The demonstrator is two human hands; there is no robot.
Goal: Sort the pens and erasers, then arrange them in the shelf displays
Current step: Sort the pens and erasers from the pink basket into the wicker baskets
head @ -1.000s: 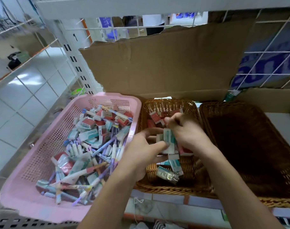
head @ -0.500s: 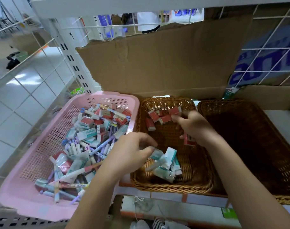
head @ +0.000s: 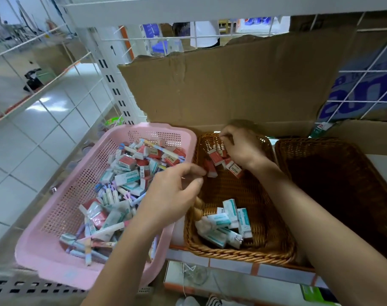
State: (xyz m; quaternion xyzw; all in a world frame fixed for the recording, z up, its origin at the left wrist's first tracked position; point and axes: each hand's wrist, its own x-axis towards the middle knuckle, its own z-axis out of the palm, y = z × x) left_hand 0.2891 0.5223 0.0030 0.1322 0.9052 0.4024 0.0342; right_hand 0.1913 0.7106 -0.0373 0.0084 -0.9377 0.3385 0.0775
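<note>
A pink plastic basket [head: 55, 270] on the left holds mixed pens [head: 109, 231] and red and teal boxed erasers. Beside it stands a small wicker basket [head: 238, 255]. Teal erasers [head: 227, 221] lie in a pile at its front and red erasers [head: 214, 159] at its back. My left hand [head: 172, 195] hovers over the gap between the two baskets, fingers loosely curled and holding nothing. My right hand [head: 238, 146] reaches to the back of the wicker basket, its fingers curled down onto the red erasers, one of which shows under the palm.
A larger dark wicker basket [head: 342, 195] stands at the right with nothing visible inside. A torn cardboard sheet [head: 232, 85] lines the wire back of the shelf. Another shelf board runs overhead, and tiled floor shows at the left.
My left hand has let the teal erasers drop at the front of the wicker basket and lifted away. My right hand has carried its red eraser to the back of the basket.
</note>
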